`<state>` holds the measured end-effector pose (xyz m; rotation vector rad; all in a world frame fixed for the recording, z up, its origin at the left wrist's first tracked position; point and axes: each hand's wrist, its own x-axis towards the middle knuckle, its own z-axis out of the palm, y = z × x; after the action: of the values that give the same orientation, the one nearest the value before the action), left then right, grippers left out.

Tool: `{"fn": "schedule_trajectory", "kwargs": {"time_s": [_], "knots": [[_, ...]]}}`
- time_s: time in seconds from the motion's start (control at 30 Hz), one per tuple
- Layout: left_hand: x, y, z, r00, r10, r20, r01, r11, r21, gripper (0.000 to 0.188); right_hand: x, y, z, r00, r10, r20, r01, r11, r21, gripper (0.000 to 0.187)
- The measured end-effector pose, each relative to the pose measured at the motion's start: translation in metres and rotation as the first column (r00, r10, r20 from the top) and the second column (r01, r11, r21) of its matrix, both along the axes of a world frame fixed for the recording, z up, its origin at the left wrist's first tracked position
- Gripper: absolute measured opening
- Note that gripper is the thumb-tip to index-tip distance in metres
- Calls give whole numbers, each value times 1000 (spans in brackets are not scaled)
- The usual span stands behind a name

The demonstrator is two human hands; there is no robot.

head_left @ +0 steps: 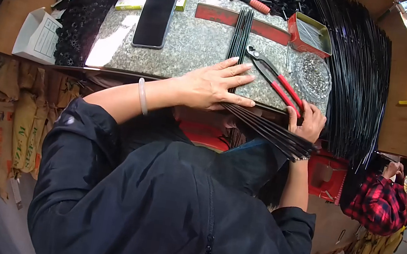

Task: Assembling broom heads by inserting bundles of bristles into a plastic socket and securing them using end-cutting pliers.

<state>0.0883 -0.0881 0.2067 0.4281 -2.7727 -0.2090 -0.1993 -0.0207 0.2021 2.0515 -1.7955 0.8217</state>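
My left hand (215,85) lies with fingers spread across a narrow bundle of thin black rods (240,34). The rods stretch over the grey speckled work surface (189,34), and their near ends (272,130) fan out past the table edge toward my right wrist. My right hand (309,123) is closed round the red handle ends of a pair of pincers (275,80). The dark jaws of the pincers rest just right of the rods, pointing away from me. Part of the bundle is hidden under my left palm.
A black phone (155,17) lies at left. A red bar (216,14), a red tin (311,35) and a glass dish of small metal pieces (311,76) are at the back and right. Long black rods (358,72) heap beyond. A person in a checked shirt (380,205) sits at far right.
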Motion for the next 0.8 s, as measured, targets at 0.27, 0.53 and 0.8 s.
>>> {"fn": "schedule_trajectory", "kwargs": {"time_s": [0.27,0.53,0.8], "knots": [[7,-3,4,999,48,15,-48,999,-3,67,40,-16,46,814,93,573,-234,956,177,24],[-1,-11,6,997,-48,-56,49,999,7,64,99,-162,24,734,99,672,-487,766,420,47],[4,15,14,997,-6,83,9,999,-32,59,117,-146,39,674,-178,717,-539,546,641,30]]}}
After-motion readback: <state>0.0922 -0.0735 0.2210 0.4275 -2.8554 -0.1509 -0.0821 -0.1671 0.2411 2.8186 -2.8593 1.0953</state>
